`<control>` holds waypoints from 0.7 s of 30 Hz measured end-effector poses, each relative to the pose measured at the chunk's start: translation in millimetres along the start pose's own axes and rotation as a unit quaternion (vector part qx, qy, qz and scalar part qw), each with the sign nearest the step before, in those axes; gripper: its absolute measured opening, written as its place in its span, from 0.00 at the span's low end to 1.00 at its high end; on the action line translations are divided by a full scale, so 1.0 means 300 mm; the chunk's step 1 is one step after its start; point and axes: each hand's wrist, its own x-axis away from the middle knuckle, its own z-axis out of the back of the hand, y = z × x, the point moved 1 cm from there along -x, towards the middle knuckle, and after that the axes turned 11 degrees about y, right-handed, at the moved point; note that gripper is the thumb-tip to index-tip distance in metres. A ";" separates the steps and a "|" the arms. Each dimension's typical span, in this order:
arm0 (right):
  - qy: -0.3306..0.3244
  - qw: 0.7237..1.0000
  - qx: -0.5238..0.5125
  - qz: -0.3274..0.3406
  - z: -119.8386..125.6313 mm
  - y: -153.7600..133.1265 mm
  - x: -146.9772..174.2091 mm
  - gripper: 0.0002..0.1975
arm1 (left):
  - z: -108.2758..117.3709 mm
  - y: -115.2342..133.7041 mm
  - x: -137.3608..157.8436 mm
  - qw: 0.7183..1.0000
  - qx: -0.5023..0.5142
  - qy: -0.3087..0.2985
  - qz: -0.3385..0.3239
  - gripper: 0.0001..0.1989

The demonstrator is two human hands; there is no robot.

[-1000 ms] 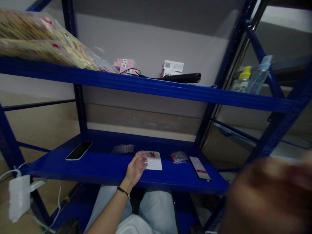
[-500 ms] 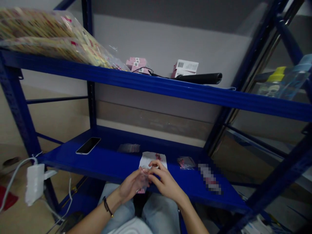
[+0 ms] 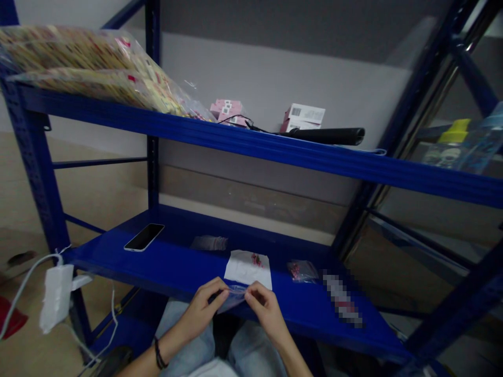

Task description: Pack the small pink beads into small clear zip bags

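Between my hands, just at the front edge of the blue shelf, is a small clear plastic bag [image 3: 236, 298]. My left hand [image 3: 206, 303] pinches one top corner of it, and my right hand [image 3: 264, 305] pinches the other. The bag's mouth is stretched between them; its lower part and contents are hard to make out. Right behind it lies a white sheet of paper [image 3: 242, 267] with a few small pink and red pieces [image 3: 257, 259] on it. Off to the right rests a clear bag [image 3: 302, 271] holding pink beads.
A stack of flat clear bags [image 3: 209, 243] lies left of the paper, and a phone [image 3: 144, 237] farther left. The upper shelf [image 3: 236, 145] carries large filled bags [image 3: 90, 68], pink boxes and a black rod-like object [image 3: 330, 136]. A white power strip [image 3: 57, 296] hangs at the left.
My right hand has turned from reaching over the bag's mouth to pinching its right corner. My left hand has shifted its hold to the left corner, and the mouth is now spread sideways.
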 end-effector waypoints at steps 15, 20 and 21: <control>-0.019 0.998 0.035 0.044 -0.034 0.017 0.026 0.15 | -0.019 -0.030 0.023 0.999 -0.038 -0.014 0.001 0.15; -0.008 0.997 0.056 0.048 -0.046 0.005 0.030 0.15 | -0.026 -0.021 0.026 0.998 -0.061 -0.019 0.007 0.15; -0.014 0.997 0.060 0.045 -0.050 -0.002 0.033 0.15 | -0.027 -0.017 0.028 0.998 -0.061 -0.026 0.009 0.14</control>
